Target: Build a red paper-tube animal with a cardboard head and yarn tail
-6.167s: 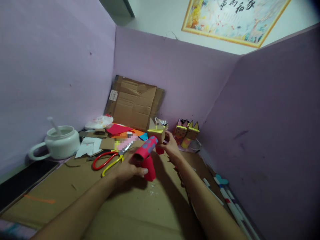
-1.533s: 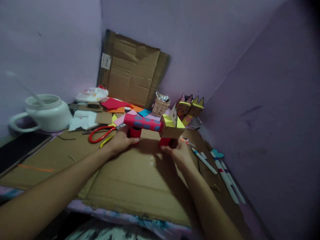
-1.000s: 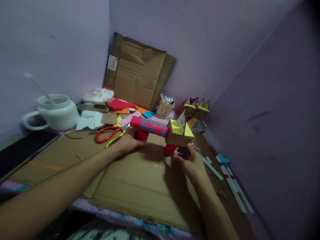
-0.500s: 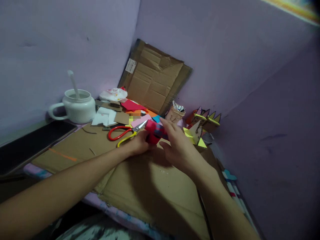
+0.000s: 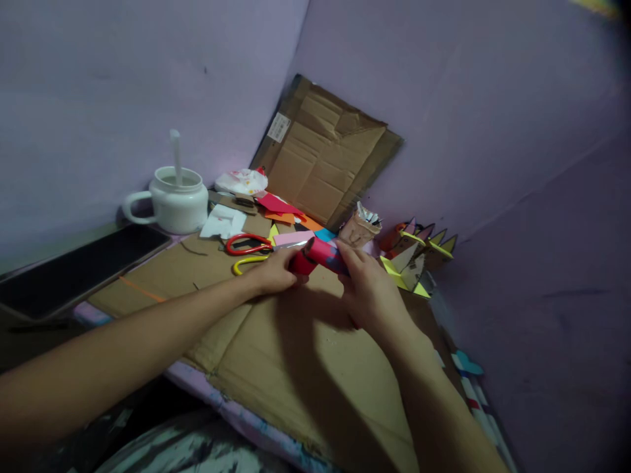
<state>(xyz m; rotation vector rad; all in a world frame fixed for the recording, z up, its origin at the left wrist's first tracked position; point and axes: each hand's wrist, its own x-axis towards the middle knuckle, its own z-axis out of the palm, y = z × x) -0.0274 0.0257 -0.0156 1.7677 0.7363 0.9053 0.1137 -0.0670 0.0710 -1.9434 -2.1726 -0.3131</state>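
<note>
Both my hands hold a paper craft animal over a flat cardboard sheet [image 5: 305,368]. Its body is a red paper tube [image 5: 323,254] with purple spots, and its head is a brown box with yellow triangular ears [image 5: 405,270]. My left hand [image 5: 270,272] grips the tube's left end by a red leg. The fingers of my right hand [image 5: 367,292] curl over the tube's right part, just left of the head. The legs on the right side are hidden behind that hand.
Red and yellow scissors [image 5: 245,247] lie behind my left hand among coloured paper scraps [image 5: 279,205]. A white pot with a stick [image 5: 173,199] and a dark tablet [image 5: 73,269] sit left. Folded cardboard [image 5: 325,161] leans on the wall. Small paper figures [image 5: 428,240] and pens [image 5: 468,387] are right.
My right hand moved from under the head up onto the tube's body. The view swung so the whole scene shifted right, and the animal now sits lower on the cardboard.
</note>
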